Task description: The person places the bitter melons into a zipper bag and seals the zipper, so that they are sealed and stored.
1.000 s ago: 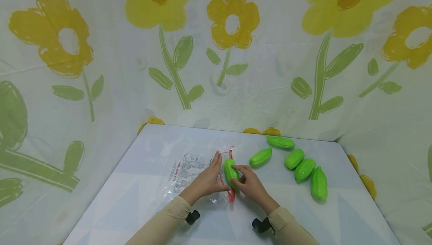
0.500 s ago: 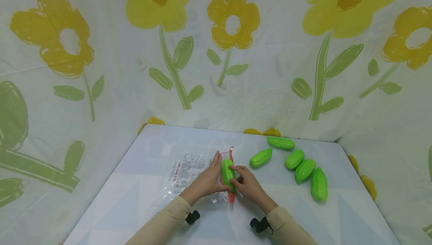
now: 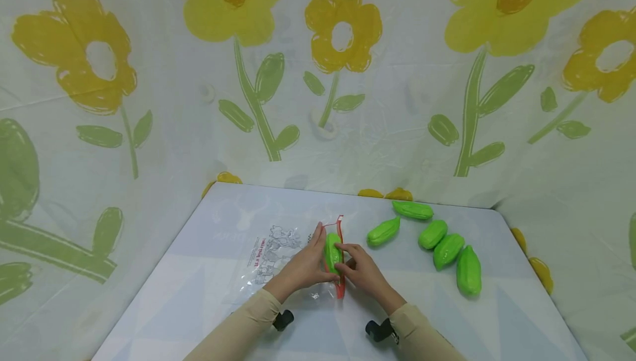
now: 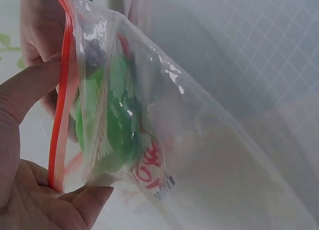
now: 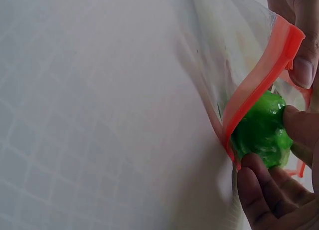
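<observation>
In the head view a clear zip bag (image 3: 278, 256) with red edging lies flat on the table, its mouth facing right. My left hand (image 3: 307, 264) holds that mouth, index finger and thumb spread along it. Its fingers (image 4: 30, 90) meet the red zip strip (image 4: 62, 105) in the left wrist view. My right hand (image 3: 365, 272) grips a green, ribbed, glossy fruit (image 3: 333, 253) between thumb and fingers. The fruit (image 5: 261, 130) sits in the bag's mouth, partly behind the red strip in the right wrist view. Through the plastic, its green body (image 4: 117, 115) shows in the left wrist view.
Several more green ribbed fruits lie to the right: one (image 3: 383, 232) near the bag, another (image 3: 413, 210) at the back, and one (image 3: 469, 271) farthest right. A flower-printed curtain (image 3: 387, 146) stands behind the pale table (image 3: 199, 239).
My right hand has moved slightly left, carrying the fruit from the bag's edge into its mouth. My left hand stays in place on the bag.
</observation>
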The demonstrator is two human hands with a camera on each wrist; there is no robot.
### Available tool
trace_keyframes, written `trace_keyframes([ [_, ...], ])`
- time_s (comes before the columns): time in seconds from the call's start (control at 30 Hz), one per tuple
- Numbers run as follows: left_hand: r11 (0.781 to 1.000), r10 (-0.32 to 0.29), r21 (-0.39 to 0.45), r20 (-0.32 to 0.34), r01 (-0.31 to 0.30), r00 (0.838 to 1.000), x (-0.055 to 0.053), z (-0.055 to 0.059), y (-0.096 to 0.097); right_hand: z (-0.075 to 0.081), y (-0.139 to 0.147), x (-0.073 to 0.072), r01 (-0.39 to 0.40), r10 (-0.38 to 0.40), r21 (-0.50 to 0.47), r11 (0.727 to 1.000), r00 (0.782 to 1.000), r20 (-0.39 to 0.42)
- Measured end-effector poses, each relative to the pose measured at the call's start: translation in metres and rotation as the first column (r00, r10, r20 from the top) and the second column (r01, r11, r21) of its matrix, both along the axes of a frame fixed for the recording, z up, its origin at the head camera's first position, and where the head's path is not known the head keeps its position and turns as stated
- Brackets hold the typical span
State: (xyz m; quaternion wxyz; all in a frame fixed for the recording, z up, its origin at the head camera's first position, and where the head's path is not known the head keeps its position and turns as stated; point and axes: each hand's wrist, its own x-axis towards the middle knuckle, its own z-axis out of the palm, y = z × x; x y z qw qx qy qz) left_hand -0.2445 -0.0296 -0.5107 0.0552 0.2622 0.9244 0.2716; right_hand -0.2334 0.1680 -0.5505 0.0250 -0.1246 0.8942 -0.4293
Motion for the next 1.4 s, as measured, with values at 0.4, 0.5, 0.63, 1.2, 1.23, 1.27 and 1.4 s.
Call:
trace_keyframes([
  [0.4,1.0,0.005,0.012,0.0,-0.005,1.0,-0.0012,-0.0017,0.0001,0.0013,-0.0009,-0.0008,-0.024,0.025,0.008,1.0,0.999,-0.038],
  [0.5,1.0,0.004,0.011,-0.002,-0.004,1.0,-0.0014,-0.0021,-0.0003,0.0017,-0.0005,-0.0004,-0.029,0.03,0.01,1.0,0.999,-0.039],
  [0.63,1.0,0.007,0.008,0.001,-0.007,1.0,-0.0013,-0.0022,-0.0008,0.002,0.0002,0.0002,-0.033,0.034,0.006,0.999,0.999,-0.04],
  [1.2,1.0,0.003,0.01,0.007,-0.004,1.0,0.0004,-0.0004,-0.0017,0.0004,0.0029,0.0037,-0.022,0.023,0.014,1.0,0.999,-0.035],
  [1.23,1.0,0.004,0.01,0.008,-0.004,1.0,0.0007,0.0003,-0.0016,-0.0002,0.0033,0.0036,-0.02,0.02,0.013,1.0,0.999,-0.031],
  [1.27,1.0,0.003,0.011,0.009,-0.003,1.0,0.001,0.0008,-0.0015,-0.0009,0.0037,0.0035,-0.018,0.019,0.011,1.0,0.999,-0.03],
  [1.4,1.0,0.003,0.009,0.013,-0.003,1.0,0.0019,0.0019,-0.0014,-0.0025,0.0057,0.0037,-0.023,0.023,0.007,1.0,0.999,-0.042],
])
